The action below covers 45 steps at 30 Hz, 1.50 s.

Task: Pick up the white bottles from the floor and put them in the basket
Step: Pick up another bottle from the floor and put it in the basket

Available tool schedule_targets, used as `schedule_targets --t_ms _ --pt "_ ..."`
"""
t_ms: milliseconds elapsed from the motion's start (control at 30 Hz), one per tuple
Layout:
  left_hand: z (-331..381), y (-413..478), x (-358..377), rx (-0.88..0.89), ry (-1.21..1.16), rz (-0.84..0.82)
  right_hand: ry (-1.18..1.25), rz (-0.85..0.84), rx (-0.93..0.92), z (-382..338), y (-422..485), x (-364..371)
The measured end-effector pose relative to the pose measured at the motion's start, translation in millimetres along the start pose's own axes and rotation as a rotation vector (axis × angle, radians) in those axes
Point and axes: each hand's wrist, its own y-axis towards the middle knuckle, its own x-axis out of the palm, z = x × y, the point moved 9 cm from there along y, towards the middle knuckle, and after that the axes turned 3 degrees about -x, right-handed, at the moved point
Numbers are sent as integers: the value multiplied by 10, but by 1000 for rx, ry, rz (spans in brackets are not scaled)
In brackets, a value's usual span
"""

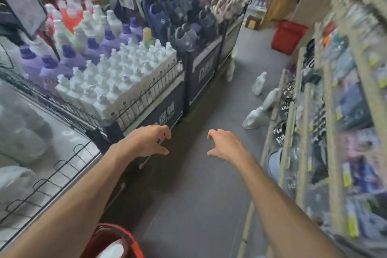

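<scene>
At the bottom edge a red basket [117, 241] is sitting under the person's left forearm, and a white bottle [111, 250] is lying inside it. Both bare arms are reaching forward over the grey floor [188, 205]. The left hand [146, 142] is hovering palm down with its fingers loosely curled and apart, gripping nothing. The right hand [226, 144] is doing the same a little way to its side, thumb and fingers spread and clamped on nothing. Beyond the right hand, more white bottles are waiting on the floor along the foot of the shelves [335, 111] on the right. The nearest bottle [254, 117] is lying tipped over, and a second bottle [271, 98] is leaning just behind it, against the shelf edge. A third bottle [258, 84] is standing upright farther along. A fourth bottle [230, 71] is standing across the aisle, right beside the dark base of the display stand. On the left, a wire-fenced stand [146, 94] is holding rows of packed white bottles [117, 77], with purple bottles [69, 58] behind them. Farther back, dark slippers [188, 16] are hanging in a blurred mass, and a red bin [288, 36] is standing at the far end of the aisle.
</scene>
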Motion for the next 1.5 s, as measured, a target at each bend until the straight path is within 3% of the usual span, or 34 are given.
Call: schedule_targets --t_ms 333,933,1500 --pt "567 1340 -131 192 98 -28 90 33 198 1060 462 -340" --pt "1734 4579 -1126 532 203 -75 234 146 549 3005 1903 -1479" --pt "2984 6921 -1736 588 299 -116 341 148 712 5206 3065 -1936"
